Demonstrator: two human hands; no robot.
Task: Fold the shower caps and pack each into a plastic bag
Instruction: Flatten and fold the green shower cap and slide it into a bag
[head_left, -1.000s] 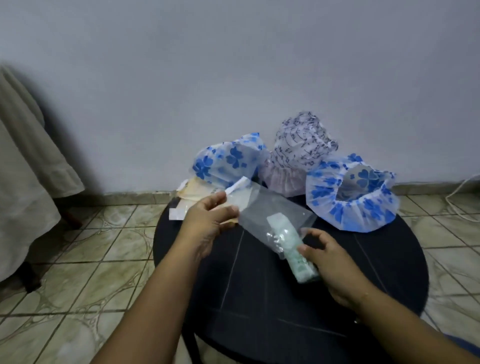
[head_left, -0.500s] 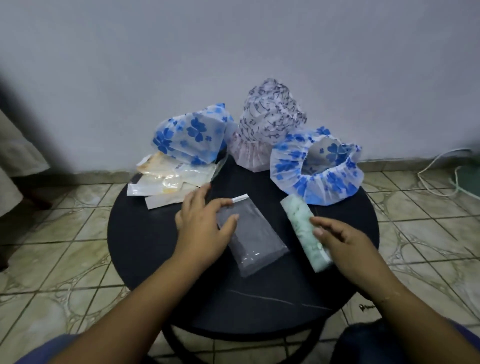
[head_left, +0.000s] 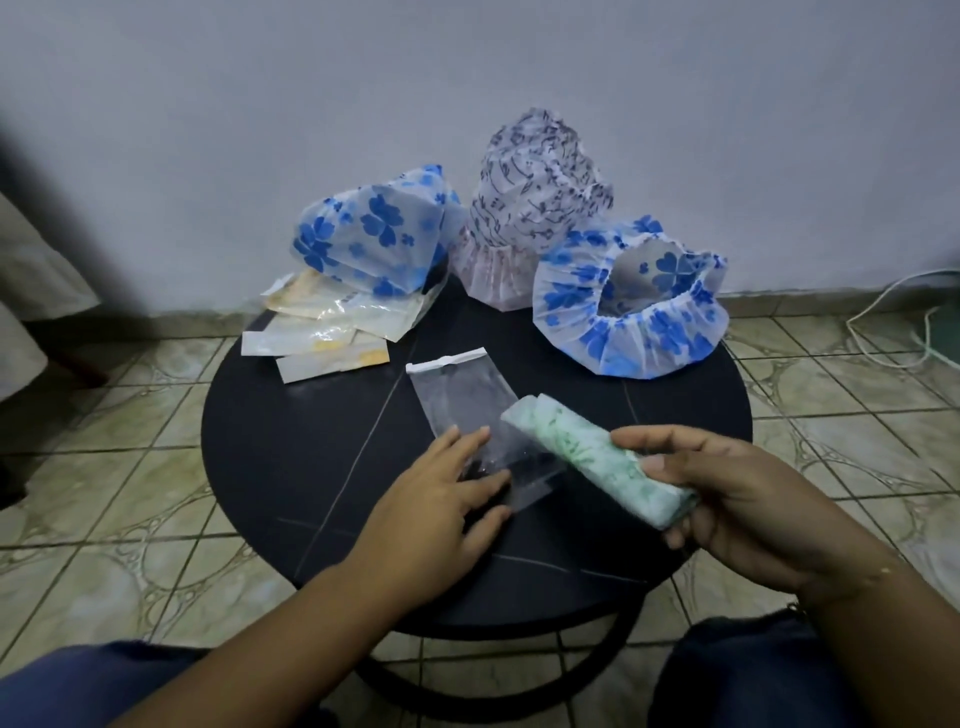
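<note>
Your left hand (head_left: 447, 488) lies flat, fingers straight, on the near end of the clear rectangular plastic bag (head_left: 470, 410), pressing it against the round black surface (head_left: 291, 457); this pins the thin film so that it does not slide while you work. The bag's white sealing strip (head_left: 447, 362) points away from you, so its mouth appears to be at the far end. Your right hand (head_left: 727, 499) grips the green-printed shower cap folded into a tight roll (head_left: 582, 457), thumb on top and fingers curled beneath, holding it just above the surface with its free end over the bag's right edge. The firm grip likely keeps the roll from springing open. Judge the current step as packing not yet begun: the roll is outside the bag. Three unfolded caps wait at the far edge: a blue-flowered cap on the left (head_left: 374, 234), a dark-patterned cap with a pink frill (head_left: 530, 208) in the middle, and a blue-flowered cap lying open on the right (head_left: 628, 306). Pale packed bags (head_left: 327, 332) are stacked at the far left, partly under the left cap.
</note>
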